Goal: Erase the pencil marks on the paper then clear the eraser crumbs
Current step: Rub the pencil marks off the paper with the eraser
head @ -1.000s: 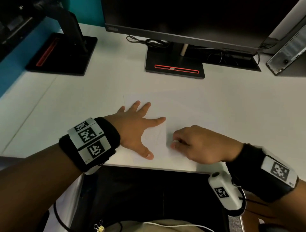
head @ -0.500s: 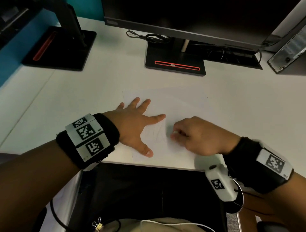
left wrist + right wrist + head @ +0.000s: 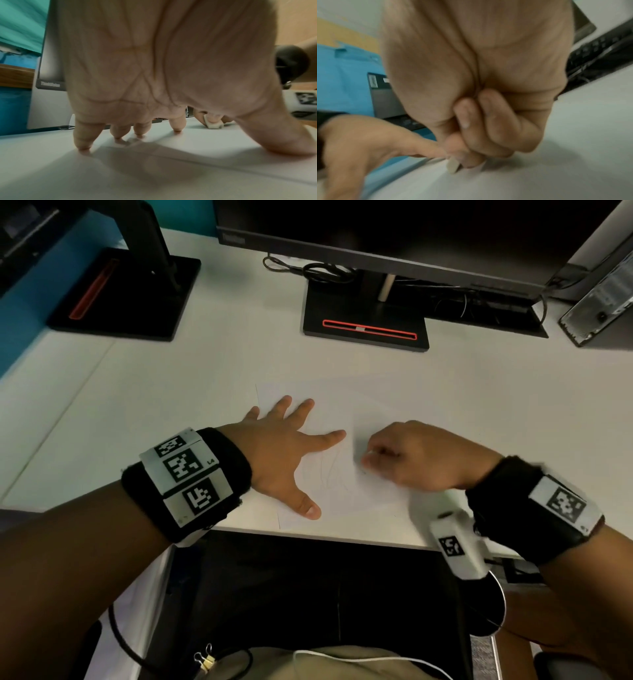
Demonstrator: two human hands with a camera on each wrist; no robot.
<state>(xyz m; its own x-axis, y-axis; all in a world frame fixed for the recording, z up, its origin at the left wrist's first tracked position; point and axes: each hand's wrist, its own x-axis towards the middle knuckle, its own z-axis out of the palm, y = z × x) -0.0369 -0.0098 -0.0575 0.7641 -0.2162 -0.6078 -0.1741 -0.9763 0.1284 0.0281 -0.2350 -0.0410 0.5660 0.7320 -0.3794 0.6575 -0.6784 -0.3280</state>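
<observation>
Since a second ago my right hand (image 3: 421, 460), pinching the small white eraser (image 3: 213, 123), scrubs farther up the white paper sheet (image 3: 342, 412); left hand (image 3: 287, 450) stays flat, faint pencil marks (image 3: 330, 474) remain.

Black wristbands (image 3: 219, 474), white marker-tagged blocks (image 3: 185, 470), both wrists.

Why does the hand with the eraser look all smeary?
Right wrist view: the right hand and eraser are motion-blurred. Head view: that hand smears slightly, while the left hand on the paper stays sharp. Left wrist view: the palm is soft, very close.
</observation>
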